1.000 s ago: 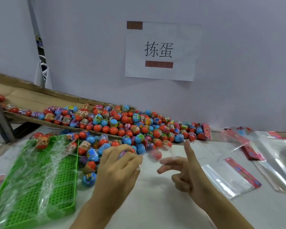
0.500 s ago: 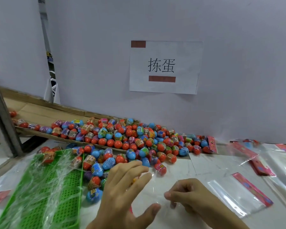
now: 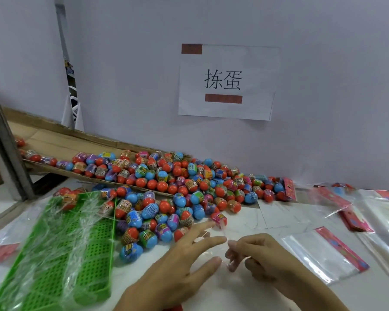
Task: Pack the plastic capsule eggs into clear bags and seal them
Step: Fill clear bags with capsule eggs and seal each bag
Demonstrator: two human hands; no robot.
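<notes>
far left of the hands, a green tray [image 3: 54, 254] lay on the white table [image 3: 245, 292], draped in crinkled clear film [image 3: 61, 225], with a red-headed bag [image 3: 0, 250] at its outer edge. behind and left of the hands, a cardboard chute [image 3: 61, 142] sloped down along the wall, and a heap of eggs [image 3: 166, 194] spilled from it onto the table, red, blue, green and purple, reaching almost to the left fingertips. one blue egg [image 3: 130, 252] sat at the near edge of the heap, just left of the left hand.

the left hand [image 3: 177, 270] lay with fingers straight and spread, thumb out to the side, gripping nothing; its fingers seemed to rest on a thin clear bag [image 3: 220, 250] that was hard to make out against the table. a pink egg [image 3: 219, 217] lay just beyond its fingertips. just beside it, the right hand [image 3: 261, 257] had its fingers curled and pinched the edge of that clear bag.

right of the right hand, a flat bag [image 3: 323, 254] with a red header lay near, and more bags [image 3: 368, 212] lay farther right, well apart from the hands. on the wall above and behind hung a paper sign [image 3: 227, 81] with two characters.
</notes>
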